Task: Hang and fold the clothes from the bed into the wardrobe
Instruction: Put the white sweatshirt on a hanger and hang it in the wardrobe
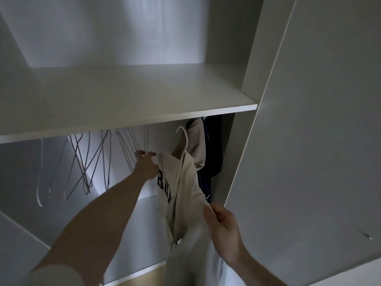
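Cream shirt (181,195) with dark lettering hangs on a white hanger (184,139) in the wardrobe's (309,141) hanging space, under the front right corner of the shelf (127,96). Right hand (223,227) pinches its lower edge between thumb and fingers. Left hand (146,164) reaches up beside the shirt's shoulder, fingers spread; whether it grips cloth, I cannot tell. Just behind the shirt hang a beige garment (196,141) and a dark garment (212,145), against the right wall. Empty wire hangers (97,159) dangle further left.
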